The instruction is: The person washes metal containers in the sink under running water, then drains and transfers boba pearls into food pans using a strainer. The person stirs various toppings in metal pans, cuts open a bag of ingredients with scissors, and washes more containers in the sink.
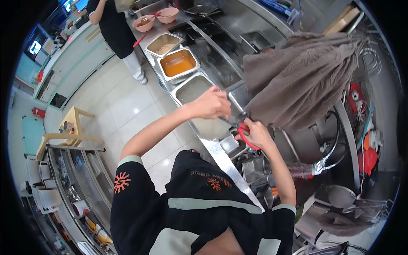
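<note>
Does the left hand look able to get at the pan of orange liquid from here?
Probably yes: the left hand appears to have only the neighbouring pan of cloudy liquid between it and the pan of orange liquid, whose top is uncovered.

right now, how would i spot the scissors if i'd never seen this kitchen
Find the big grey-brown cloth at upper right. Just off its lower left corner, the right hand holds the scissors. Their bright red handles set them apart from the steel container below.
</note>
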Available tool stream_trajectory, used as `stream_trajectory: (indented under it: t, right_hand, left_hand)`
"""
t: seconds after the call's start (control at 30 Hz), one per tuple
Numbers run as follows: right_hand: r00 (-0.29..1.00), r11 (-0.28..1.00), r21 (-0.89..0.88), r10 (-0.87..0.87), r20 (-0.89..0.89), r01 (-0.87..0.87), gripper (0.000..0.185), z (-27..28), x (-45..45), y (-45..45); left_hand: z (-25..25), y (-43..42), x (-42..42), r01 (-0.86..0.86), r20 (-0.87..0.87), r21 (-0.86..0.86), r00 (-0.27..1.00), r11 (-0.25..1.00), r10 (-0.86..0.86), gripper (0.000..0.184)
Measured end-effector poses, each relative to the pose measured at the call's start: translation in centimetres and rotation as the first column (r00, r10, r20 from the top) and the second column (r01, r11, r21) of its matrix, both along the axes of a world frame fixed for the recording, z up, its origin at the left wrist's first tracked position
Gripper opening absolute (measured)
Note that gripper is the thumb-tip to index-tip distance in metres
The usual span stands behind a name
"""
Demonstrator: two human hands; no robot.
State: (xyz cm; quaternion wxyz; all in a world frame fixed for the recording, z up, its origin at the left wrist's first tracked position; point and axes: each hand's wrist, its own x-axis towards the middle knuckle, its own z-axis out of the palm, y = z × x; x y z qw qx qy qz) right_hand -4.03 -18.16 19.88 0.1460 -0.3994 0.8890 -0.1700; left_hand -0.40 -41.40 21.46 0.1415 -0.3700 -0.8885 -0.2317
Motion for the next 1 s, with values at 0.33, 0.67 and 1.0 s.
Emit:
stream_trajectory:
  t: [0.33,0.67,1.0]
  right_hand:
    - [0.995,0.995,0.025,-0.094,0.036,0.093,0.061,-3.7,-0.1,-1.8]
    - [0.986,0.989,-0.037,-0.137,0.098,0.141,0.064,-4.9,-0.5,-2.1]
    - [0.92,0.935,-0.274,-0.112,0.375,0.226,0.054,-7.1,0.3,-1.1]
  left_hand:
    - [-3.5,1.4,-2.0,-0.041,0.179,0.007,0.983,0.999,0.039,0.01]
    - [-2.9,0.6,-2.6,-0.308,0.471,0.284,0.87,0.908,0.148,0.012]
    - [-6.3,-4.9,0.0,-0.067,0.331,-0.007,0.941,0.998,0.065,0.017]
